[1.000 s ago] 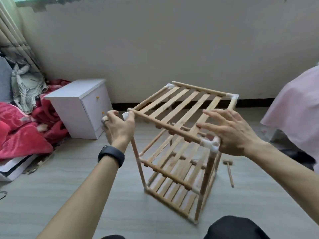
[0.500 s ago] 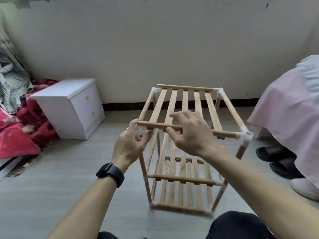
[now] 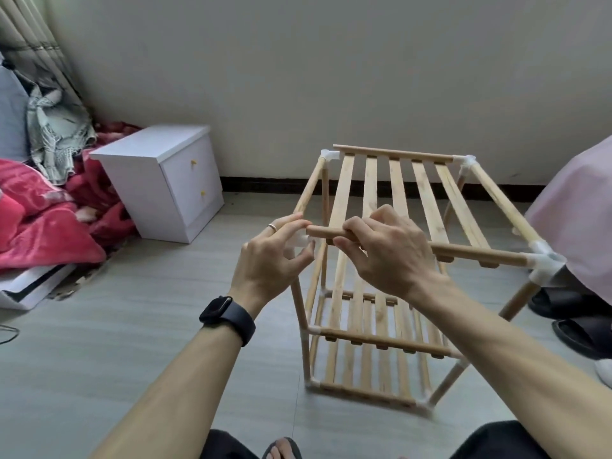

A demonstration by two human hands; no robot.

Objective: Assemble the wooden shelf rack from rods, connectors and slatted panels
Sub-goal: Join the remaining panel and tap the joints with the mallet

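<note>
Standing on the floor (image 3: 99, 359) at centre, the wooden shelf rack (image 3: 370, 187) is upright, with three slatted tiers. A white cabinet (image 3: 155, 180) sits at its 10 o'clock, by the wall. The right hand (image 3: 387, 256) curls around the top front rod (image 3: 477, 255) near its left end. At the rod's 9 o'clock, the left hand (image 3: 268, 263) pinches the white corner connector (image 3: 299, 241); the rod's bare tip shows just above it.
</note>
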